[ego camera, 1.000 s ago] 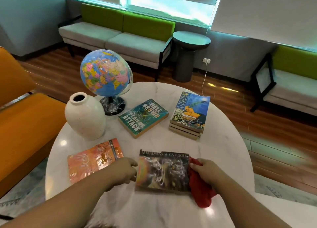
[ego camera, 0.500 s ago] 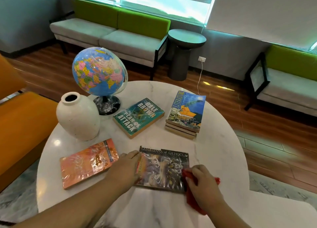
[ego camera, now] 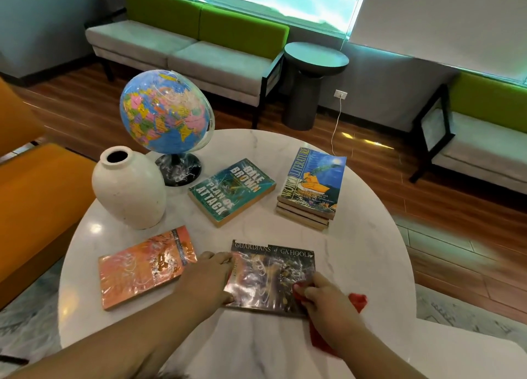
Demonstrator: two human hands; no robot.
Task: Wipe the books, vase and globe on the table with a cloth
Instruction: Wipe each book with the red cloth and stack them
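Nearest the camera, the right hand [ego camera: 328,301] gripped a bunched red cloth [ego camera: 358,300], fingers curled round it, and pressed it on the near-right corner of the dark book [ego camera: 271,276]. Most of the cloth trailed off that book's right edge onto the table [ego camera: 370,250]. The left hand [ego camera: 208,279] lay over the dark book's left edge with fairly flat fingers, pinning it down and holding nothing.

Step in hand, as judged: wiping the first book's cover. The next move likely calls for a sweep leftward across the cover while the left hand keeps the book from sliding on the slick marble.

Left of the dark book lay an orange book [ego camera: 142,267], just beside the left hand. Beyond the dark book lay a teal book [ego camera: 232,192]. Beyond and to its right sat a stack of books [ego camera: 310,187], and beyond and to its left stood the vase [ego camera: 129,190]. Farther still behind the vase was the globe [ego camera: 165,112]. None of these looked touched yet.

Compared with a second ago, the right hand had slid nearer along the dark book's right side and onto the cover. The left hand had shifted from just beside the book onto its edge. The other items sat in the same spots.
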